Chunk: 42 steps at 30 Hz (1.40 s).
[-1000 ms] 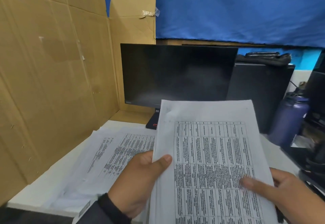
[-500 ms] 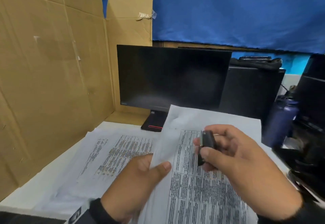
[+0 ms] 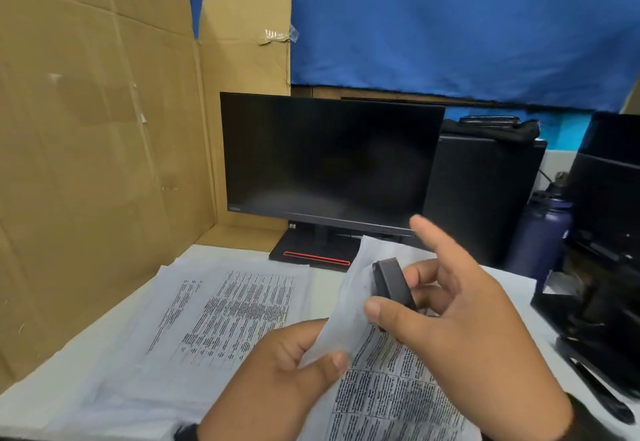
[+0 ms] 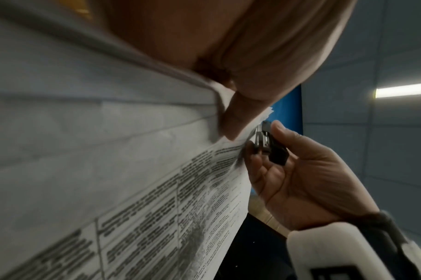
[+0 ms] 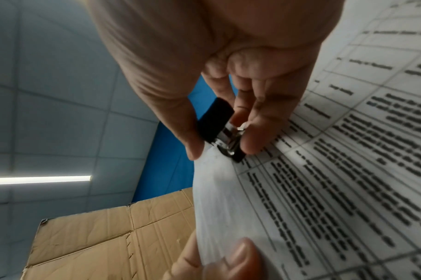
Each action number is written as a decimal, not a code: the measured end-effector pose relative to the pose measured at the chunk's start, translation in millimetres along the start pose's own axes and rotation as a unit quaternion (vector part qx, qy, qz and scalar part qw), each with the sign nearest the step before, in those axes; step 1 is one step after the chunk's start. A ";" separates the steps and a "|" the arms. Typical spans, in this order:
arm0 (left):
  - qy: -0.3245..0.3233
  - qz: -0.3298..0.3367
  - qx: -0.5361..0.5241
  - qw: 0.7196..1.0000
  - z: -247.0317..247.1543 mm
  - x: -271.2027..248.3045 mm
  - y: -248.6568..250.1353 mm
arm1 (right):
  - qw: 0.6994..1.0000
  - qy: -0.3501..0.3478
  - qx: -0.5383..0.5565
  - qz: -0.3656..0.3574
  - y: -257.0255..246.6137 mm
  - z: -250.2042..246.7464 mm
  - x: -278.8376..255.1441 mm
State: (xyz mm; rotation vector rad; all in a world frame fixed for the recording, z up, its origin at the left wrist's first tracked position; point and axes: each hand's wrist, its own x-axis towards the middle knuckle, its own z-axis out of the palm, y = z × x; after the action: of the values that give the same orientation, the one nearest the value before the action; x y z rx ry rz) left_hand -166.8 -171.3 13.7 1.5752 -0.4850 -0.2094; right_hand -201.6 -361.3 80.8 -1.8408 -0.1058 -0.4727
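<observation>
**Stapler at sheet corner: seat, square, squeeze**

My right hand (image 3: 460, 329) pinches the small black stapler (image 3: 393, 283). The thumb is on the near side, the curled fingers are behind it, and the index finger sticks out straight toward 12 o'clock, doing nothing. The stapler is at 10 o'clock from my palm, in the air above the desk. Its mouth is at the top-left corner of the printed sheaf (image 3: 391, 399), and the right wrist view shows the metal throat touching the paper edge. I can't tell if the corner is fully inside.

My left hand (image 3: 277, 381), at 7 o'clock from the stapler, pinches the sheaf's left edge between thumb and fingers, just below that corner. The paper bows upward between the two hands.

To do it well, I think:
- Pinch closer to the corner so the pages don't fan.
- Check the edges are flush before squeezing.
- Push the corner deep into the throat, clear of the table print.
- Squeeze thumb against fingers in one firm press, with no twisting.

The risks are a staple through only some of the pages, or a crooked bite.

Further out, a loose printed stack (image 3: 221, 305) lies flat on the desk at 9 o'clock. A dark monitor (image 3: 329, 160) is at 12, a cardboard wall (image 3: 97, 163) at 10, and a purple bottle (image 3: 543, 232) at 2.
</observation>
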 end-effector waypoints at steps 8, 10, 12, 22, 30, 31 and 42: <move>-0.003 0.043 0.010 0.999 5.2 -0.9 5.9 | 0.997 -0.055 -0.039 -0.032 7.3 0.9 -2.0; 0.042 0.072 0.003 0.997 5.9 -1.1 12.2 | 0.997 -0.062 -0.037 -0.034 9.2 3.7 -4.6; 0.079 0.085 -0.004 0.993 5.6 -0.7 15.1 | 0.997 -0.065 -0.033 -0.035 12.7 5.3 -4.6; 0.125 0.023 -0.121 0.985 1.8 1.7 11.1 | 0.996 -0.030 -0.066 -0.047 28.1 26.0 -18.6; 0.124 0.036 -0.119 0.985 3.6 2.2 14.1 | 0.998 -0.039 -0.053 -0.024 31.1 26.1 -22.5; 0.121 0.040 -0.111 0.986 2.9 1.8 14.0 | 0.998 -0.041 -0.053 -0.023 31.8 25.8 -22.6; 0.103 0.108 0.038 0.988 13.2 -4.0 4.3 | 0.998 -0.035 -0.020 -0.049 21.9 15.2 -22.8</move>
State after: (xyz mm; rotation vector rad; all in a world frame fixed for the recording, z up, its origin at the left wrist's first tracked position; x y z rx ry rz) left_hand -176.7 -181.5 16.4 1.5839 -0.5018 0.1387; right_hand -211.7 -350.5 49.0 -1.8973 -0.2367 -0.4808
